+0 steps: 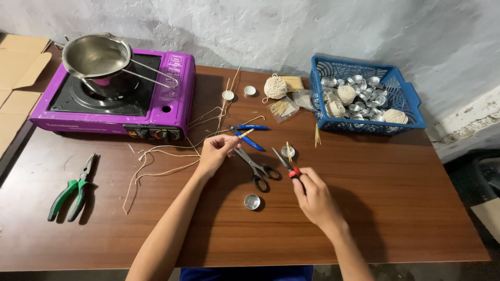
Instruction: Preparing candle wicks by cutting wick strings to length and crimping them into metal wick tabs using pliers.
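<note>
- Your left hand [214, 152], near the middle of the frame, pinched a thin stick [245, 133] with a string [156, 161] tied to it. The string trailed to the left over the table [390, 208].
- Your right hand [312, 195], lower and to the right, was closed around the red handles of small cutters [285, 162].
- The stick looked light and stiff, but easy to snap. I think it was best held near the knot.
- The string looked soft and limp.
- Black scissors [255, 166] lay between your hands, and a small metal cup [252, 201] lay just below them.
</note>
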